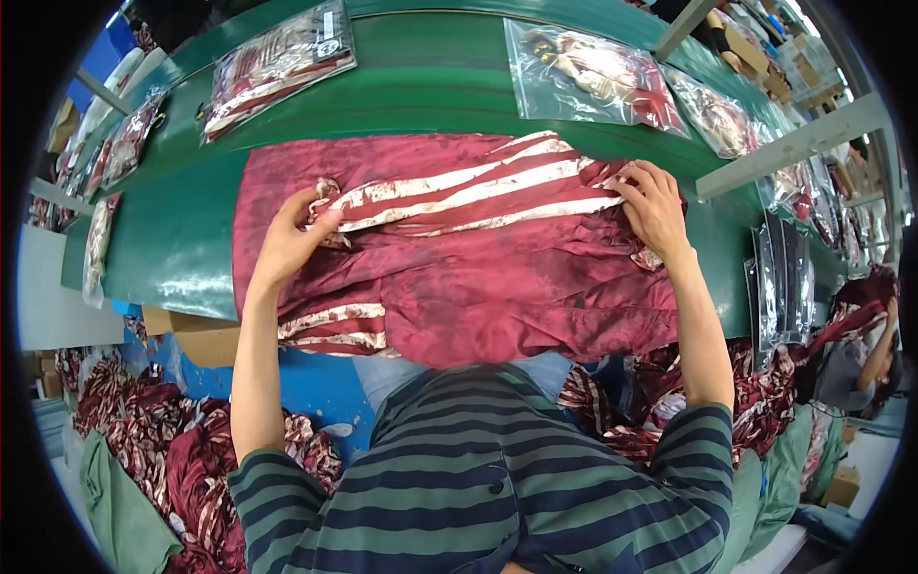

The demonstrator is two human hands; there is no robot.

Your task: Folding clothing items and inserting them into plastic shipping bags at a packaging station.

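Note:
A dark red garment with blotchy white stripes lies spread across the green table in front of me. A striped section of it runs left to right along the upper part. At the left end of those stripes, my left hand pinches a bunched bit of cloth between thumb and fingers. My right hand has its curled fingers on gathered cloth at the right end. The garment's near edge hangs over the table edge toward my lap, with another striped patch at its lower left.
On the green table, clear bags of folded clothing lie beyond the garment: one bag at left, another at right. A pale metal bar crosses the right side. Heaps of red-and-white cloth flank me. Someone's arm shows far right.

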